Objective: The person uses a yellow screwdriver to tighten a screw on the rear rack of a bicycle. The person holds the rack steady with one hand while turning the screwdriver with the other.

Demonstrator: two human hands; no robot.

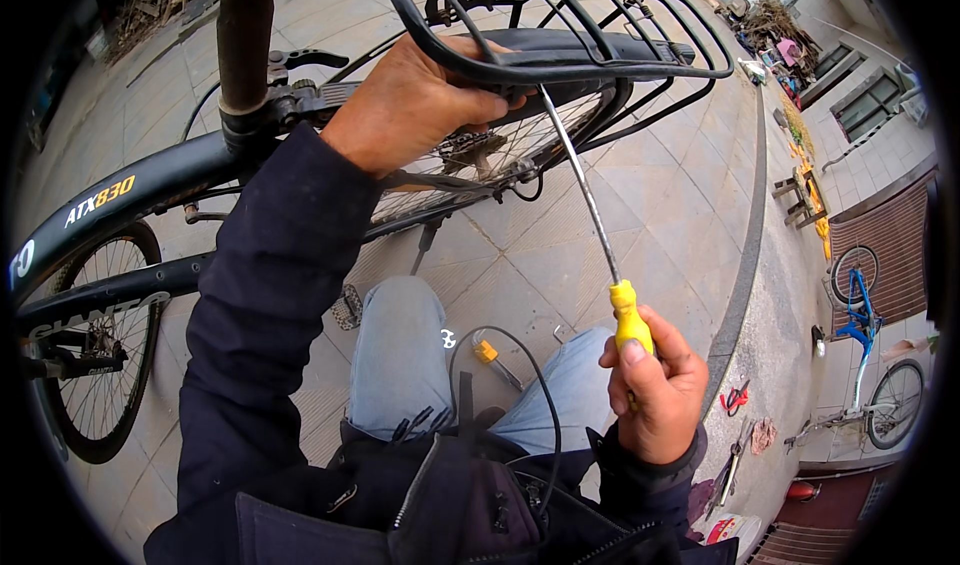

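My right hand (655, 390) grips the yellow handle of a long screwdriver (582, 185). Its metal shaft slants up and left, and the tip meets the underside of a black rear rack (560, 65) on a bicycle; the exact contact spot is too small to tell. At the front end of that rack my left hand (415, 100) is closed, thumb and fingers pinched near a small dark part under the rack, partly hidden by the frame tubes. Below the rack runs a black mudguard (620, 45) over the rear wheel (590, 115). The dark bicycle frame (150, 185) stretches left.
Between my knees on the paving lies a second yellow-handled tool (487, 353). Red-handled pliers (735, 398), a long metal tool (737, 455) and a crumpled cloth (763, 436) lie at the right. Beyond them stand a blue bicycle (860, 335) and a small wooden stool (800, 197).
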